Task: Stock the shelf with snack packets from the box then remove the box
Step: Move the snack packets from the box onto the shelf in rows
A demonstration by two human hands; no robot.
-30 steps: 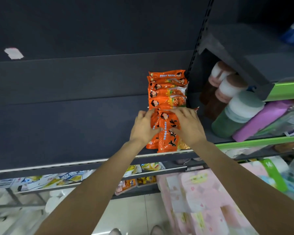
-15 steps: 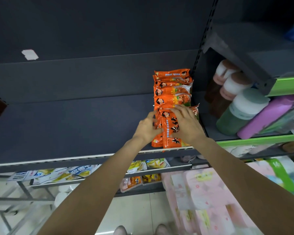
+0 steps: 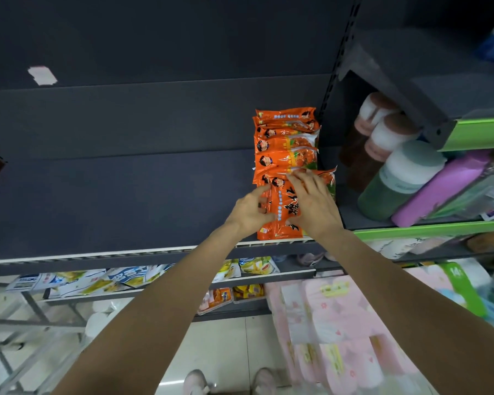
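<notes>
Row of glossy orange plastic snack packets w/ cartoon face print and white/blue lettering, lying overlapped front-to-back on the dark grey metal shelf. Row runs from shelf's front edge toward the back panel, at the shelf's right end, just beside the perforated upright. Rear packets tilted, each leaning on the next, only top strips showing. Front orange packet w/ big black characters is nearest the white front lip, face up, mostly visible, bottom edge touching the lip. Another packet pokes out to the right behind it, partly hidden. Rest of shelf surface is bare dark grey.
</notes>
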